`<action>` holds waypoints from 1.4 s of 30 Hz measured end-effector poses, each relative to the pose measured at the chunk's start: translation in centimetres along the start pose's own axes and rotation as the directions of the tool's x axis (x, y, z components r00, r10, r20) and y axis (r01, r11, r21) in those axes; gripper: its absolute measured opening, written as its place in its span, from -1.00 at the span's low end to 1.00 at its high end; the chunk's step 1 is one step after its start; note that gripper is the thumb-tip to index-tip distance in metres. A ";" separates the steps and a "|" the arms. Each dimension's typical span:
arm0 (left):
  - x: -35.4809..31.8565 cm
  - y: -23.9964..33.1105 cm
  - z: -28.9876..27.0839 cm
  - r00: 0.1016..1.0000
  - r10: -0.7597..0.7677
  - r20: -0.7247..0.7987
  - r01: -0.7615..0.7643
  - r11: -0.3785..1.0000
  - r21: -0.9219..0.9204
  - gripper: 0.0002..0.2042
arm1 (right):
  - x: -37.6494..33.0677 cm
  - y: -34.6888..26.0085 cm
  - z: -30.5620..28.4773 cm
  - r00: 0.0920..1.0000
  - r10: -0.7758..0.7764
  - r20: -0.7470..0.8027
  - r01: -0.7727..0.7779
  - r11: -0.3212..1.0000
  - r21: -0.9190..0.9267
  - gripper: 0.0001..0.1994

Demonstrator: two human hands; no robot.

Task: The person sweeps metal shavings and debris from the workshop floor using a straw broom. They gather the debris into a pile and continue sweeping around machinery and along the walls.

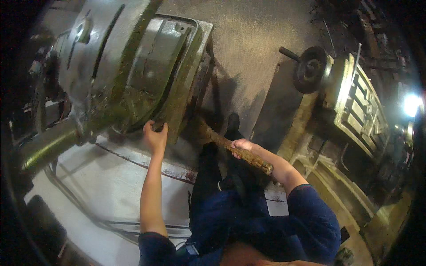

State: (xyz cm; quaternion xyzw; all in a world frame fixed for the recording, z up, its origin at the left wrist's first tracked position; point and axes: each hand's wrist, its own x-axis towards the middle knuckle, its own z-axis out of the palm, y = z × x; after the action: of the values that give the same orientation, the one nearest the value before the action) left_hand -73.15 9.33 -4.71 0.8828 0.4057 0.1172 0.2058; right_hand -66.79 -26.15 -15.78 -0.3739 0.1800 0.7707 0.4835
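Observation:
My right hand (244, 146) is wrapped round the thick, rough, straw-coloured handle of a hand broom (255, 161). The broom slants away to the left, and its far end widens in the shadow beside the machine's metal trough. At the lower corner of that trough (188, 84) is my left hand (156, 136), thumb and forefinger curved but apart, with nothing seen between them. Whether its fingertips touch the metal I cannot tell. Above and left of that hand looms a large grey machine body (97, 71) with long slots.
A shiny round bar (51, 146) sticks out at the left over a white panel (111, 186). To the right stand a dark handwheel (310, 68) with a handle and a slotted metal table (361, 102). Stained floor (253, 40) lies between the machines. A bright lamp (412, 105) glares at far right.

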 end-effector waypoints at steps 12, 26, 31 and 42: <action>-3.2 0.8 -4.9 0.901 -0.330 0.280 0.388 0.903 -0.185 -0.64 | -1.4 -19.6 -12.8 0.943 -0.246 -0.224 0.243 0.969 -0.039 -0.87; -12.0 -4.0 -4.5 0.615 -0.356 0.703 0.619 0.770 -0.153 -0.71 | -4.7 -12.3 -8.2 0.703 -0.545 -0.457 0.620 0.785 0.018 -0.93; -13.6 -4.6 -4.6 0.557 -0.303 0.773 0.624 0.767 -0.148 -0.71 | -3.3 -1.5 -2.0 0.832 -0.484 -0.271 0.404 0.863 -0.303 -0.90; -18.9 -7.5 -5.5 0.537 -0.468 0.702 0.790 0.571 -0.223 -0.77 | -5.1 -4.9 -20.9 0.832 -0.543 0.116 0.154 0.024 -0.988 -0.87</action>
State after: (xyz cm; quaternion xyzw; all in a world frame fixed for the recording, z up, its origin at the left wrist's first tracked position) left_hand -92.37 0.80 -4.05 0.5634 0.5780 -0.1349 0.5747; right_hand -52.81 -40.37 -25.23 -0.7371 -0.3979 0.4807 0.2594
